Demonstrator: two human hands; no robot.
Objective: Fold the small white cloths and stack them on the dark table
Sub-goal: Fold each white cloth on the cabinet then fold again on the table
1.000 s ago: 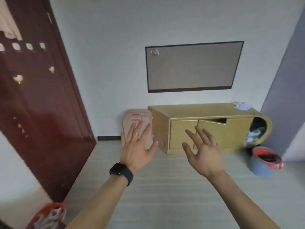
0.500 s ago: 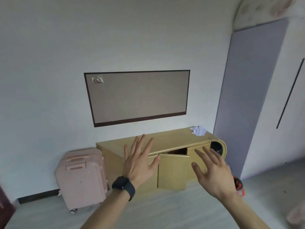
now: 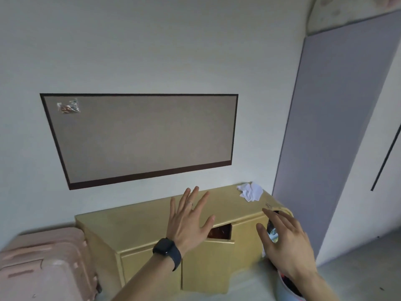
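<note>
- Ahead, the left hand (image 3: 187, 222) spreads its fingers wide, empty.
- Likewise the right hand (image 3: 284, 246): fingers wide, empty.
- Crumpled white cloth (image 3: 250, 191) lies on the cabinet (image 3: 134, 227) top, beyond both hands.

No text, label, brand, number or sign can be read anywhere in this view.
</note>
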